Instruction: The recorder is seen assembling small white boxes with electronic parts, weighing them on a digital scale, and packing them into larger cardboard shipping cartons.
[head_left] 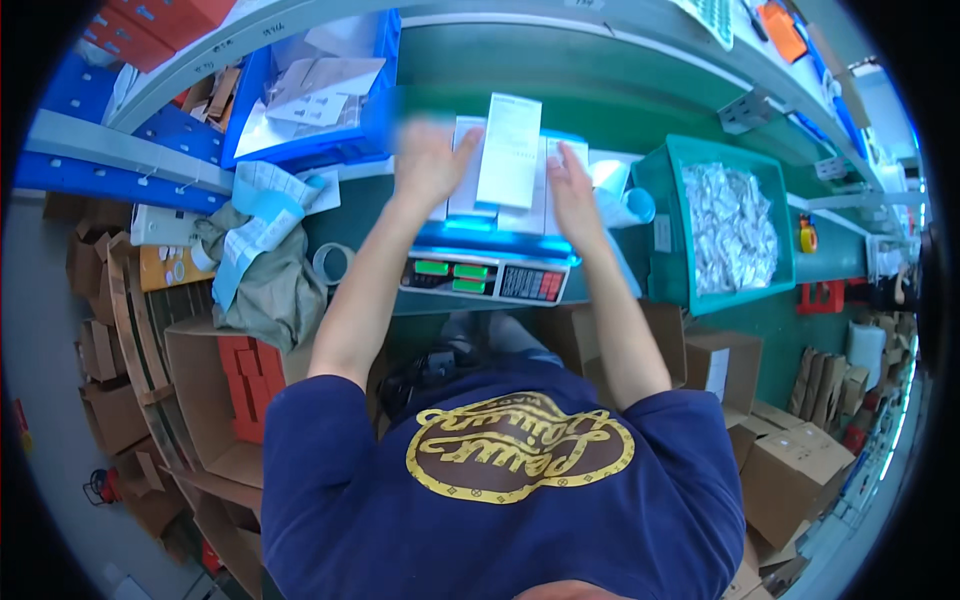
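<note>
A digital scale [484,277] with green displays and a keypad stands on the bench in front of me. White boxes [522,219] lie side by side on its blue platform [470,238]. On top of them rests a longer white box [511,150] with faint print. My left hand [428,168] is at the left of the boxes, thumb spread from the fingers, which motion smears. At their right side is my right hand [573,198], fingers stretched out along the outer box. Neither hand is wrapped round anything; whether they touch the boxes is hard to tell.
Left of the scale are a blue bin [318,110] with papers and flat parts, a tape roll [333,263] and a grey-green cloth [275,285]. A green bin [728,230] of small silvery packets stands right. A shelf rail [600,20] crosses behind; cardboard boxes [800,465] crowd the floor.
</note>
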